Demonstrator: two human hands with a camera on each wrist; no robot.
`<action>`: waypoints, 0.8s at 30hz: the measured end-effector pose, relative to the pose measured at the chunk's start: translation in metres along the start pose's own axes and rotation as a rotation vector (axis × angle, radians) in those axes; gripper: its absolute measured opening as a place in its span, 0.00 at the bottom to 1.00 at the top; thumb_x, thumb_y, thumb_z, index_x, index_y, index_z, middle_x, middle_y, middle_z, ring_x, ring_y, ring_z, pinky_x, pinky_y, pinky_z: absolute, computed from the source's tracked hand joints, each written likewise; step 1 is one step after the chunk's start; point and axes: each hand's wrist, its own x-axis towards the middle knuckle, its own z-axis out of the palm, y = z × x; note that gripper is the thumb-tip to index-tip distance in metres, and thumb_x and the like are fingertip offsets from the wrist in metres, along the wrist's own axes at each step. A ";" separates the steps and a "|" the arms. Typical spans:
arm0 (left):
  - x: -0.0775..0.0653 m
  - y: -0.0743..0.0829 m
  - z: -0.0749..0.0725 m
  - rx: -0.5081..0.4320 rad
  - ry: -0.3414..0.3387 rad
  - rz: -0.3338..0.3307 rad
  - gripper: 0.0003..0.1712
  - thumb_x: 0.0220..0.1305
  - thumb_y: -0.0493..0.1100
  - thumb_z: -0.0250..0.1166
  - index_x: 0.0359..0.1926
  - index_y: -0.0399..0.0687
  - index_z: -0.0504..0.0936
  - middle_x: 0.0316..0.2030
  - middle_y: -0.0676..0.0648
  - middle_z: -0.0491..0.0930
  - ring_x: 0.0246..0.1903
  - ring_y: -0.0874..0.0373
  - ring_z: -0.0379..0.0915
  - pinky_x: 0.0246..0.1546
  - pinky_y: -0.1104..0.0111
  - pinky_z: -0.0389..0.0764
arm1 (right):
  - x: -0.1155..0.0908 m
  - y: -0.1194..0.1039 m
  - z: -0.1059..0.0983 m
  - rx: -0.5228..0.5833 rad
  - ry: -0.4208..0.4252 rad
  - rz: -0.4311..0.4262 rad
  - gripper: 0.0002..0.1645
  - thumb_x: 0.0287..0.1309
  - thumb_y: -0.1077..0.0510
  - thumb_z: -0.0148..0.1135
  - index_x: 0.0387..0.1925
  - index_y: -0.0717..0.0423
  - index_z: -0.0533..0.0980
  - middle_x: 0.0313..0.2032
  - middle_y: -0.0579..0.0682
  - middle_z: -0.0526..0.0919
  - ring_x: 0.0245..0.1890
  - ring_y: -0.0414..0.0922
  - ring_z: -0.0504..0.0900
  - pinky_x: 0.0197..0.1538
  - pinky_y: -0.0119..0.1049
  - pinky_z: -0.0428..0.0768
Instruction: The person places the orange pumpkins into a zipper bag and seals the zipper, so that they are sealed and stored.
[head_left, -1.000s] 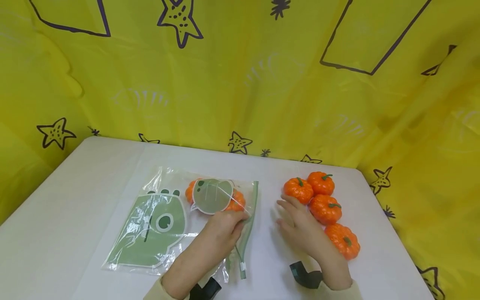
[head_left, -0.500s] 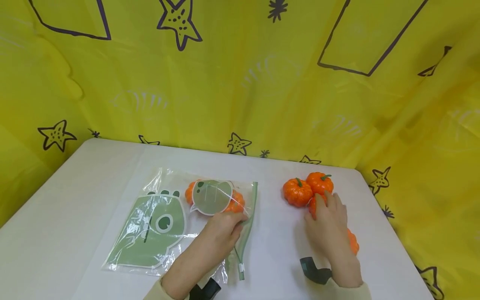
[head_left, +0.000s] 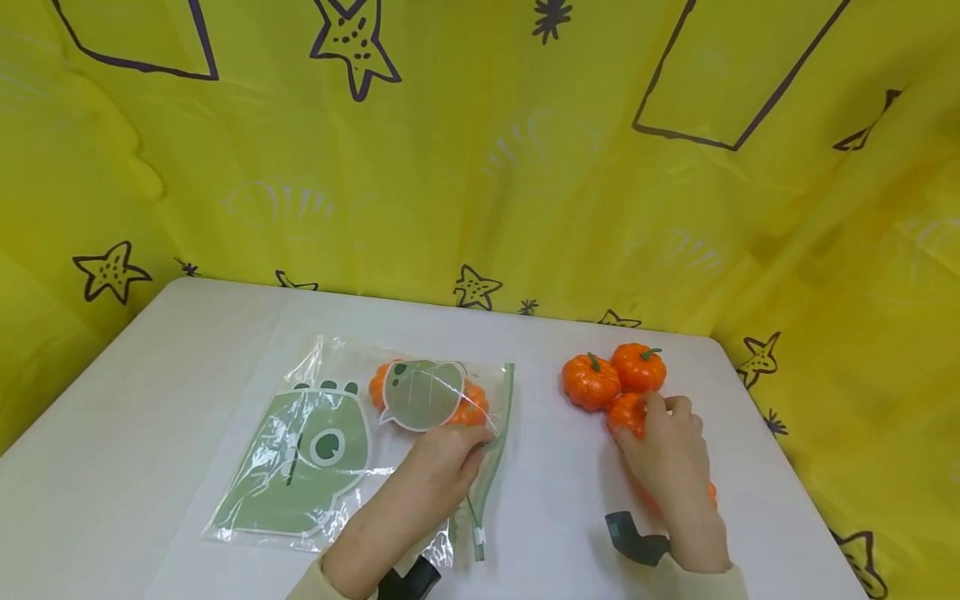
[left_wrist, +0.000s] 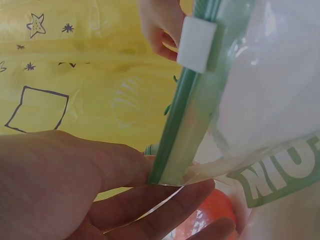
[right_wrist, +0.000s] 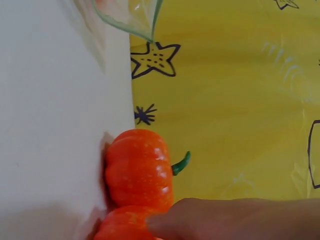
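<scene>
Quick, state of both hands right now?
Left hand: closed, pinching a clear, green-printed plastic zip bag.
Right hand: closed, holding a shiny, round orange pumpkin.

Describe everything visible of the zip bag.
The clear, plastic-looking bag lies on the white table, a green one-eyed monster printed on it and orange pumpkins inside. Its green zip strip runs along the right side, a white slider toward its near end; the mouth looks parted. The left hand pinches that edge.
</scene>
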 end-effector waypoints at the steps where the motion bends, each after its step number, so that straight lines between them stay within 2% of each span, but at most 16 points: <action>1: 0.000 0.000 0.000 -0.001 0.001 0.000 0.12 0.64 0.31 0.62 0.47 0.38 0.85 0.44 0.43 0.87 0.38 0.59 0.80 0.44 0.67 0.85 | 0.001 0.000 0.001 0.011 -0.012 0.010 0.38 0.61 0.49 0.62 0.62 0.72 0.64 0.59 0.76 0.63 0.51 0.73 0.67 0.50 0.64 0.75; 4: -0.001 -0.001 0.000 0.001 0.013 0.014 0.11 0.63 0.30 0.62 0.46 0.38 0.85 0.43 0.43 0.87 0.38 0.58 0.80 0.44 0.66 0.85 | 0.002 0.000 0.002 0.029 -0.064 0.045 0.42 0.61 0.50 0.62 0.67 0.70 0.59 0.63 0.76 0.59 0.55 0.74 0.66 0.54 0.68 0.74; 9: -0.002 -0.001 0.000 0.003 0.028 0.034 0.11 0.62 0.29 0.62 0.45 0.37 0.85 0.42 0.43 0.87 0.38 0.58 0.81 0.44 0.65 0.85 | 0.002 0.000 0.002 0.025 -0.115 0.051 0.41 0.59 0.52 0.63 0.67 0.67 0.59 0.62 0.74 0.61 0.55 0.72 0.68 0.49 0.68 0.77; 13: -0.002 -0.001 0.001 0.002 0.034 0.040 0.11 0.62 0.28 0.62 0.44 0.37 0.85 0.40 0.43 0.87 0.36 0.58 0.79 0.42 0.66 0.84 | 0.000 -0.002 -0.001 0.021 -0.157 0.024 0.41 0.58 0.50 0.63 0.66 0.65 0.60 0.61 0.73 0.62 0.53 0.71 0.70 0.47 0.67 0.78; 17: -0.002 -0.002 0.001 0.004 0.038 0.046 0.10 0.62 0.29 0.62 0.43 0.38 0.85 0.38 0.44 0.87 0.33 0.60 0.76 0.39 0.69 0.83 | 0.000 -0.004 -0.004 0.025 -0.199 0.007 0.40 0.59 0.49 0.64 0.67 0.63 0.61 0.62 0.72 0.62 0.53 0.69 0.71 0.49 0.67 0.77; 24: -0.002 -0.002 0.000 0.000 0.049 0.052 0.09 0.62 0.29 0.62 0.43 0.39 0.85 0.37 0.45 0.87 0.31 0.61 0.74 0.35 0.73 0.81 | -0.005 -0.012 -0.009 0.039 -0.215 -0.062 0.38 0.60 0.48 0.63 0.66 0.63 0.65 0.63 0.69 0.65 0.54 0.66 0.73 0.54 0.68 0.74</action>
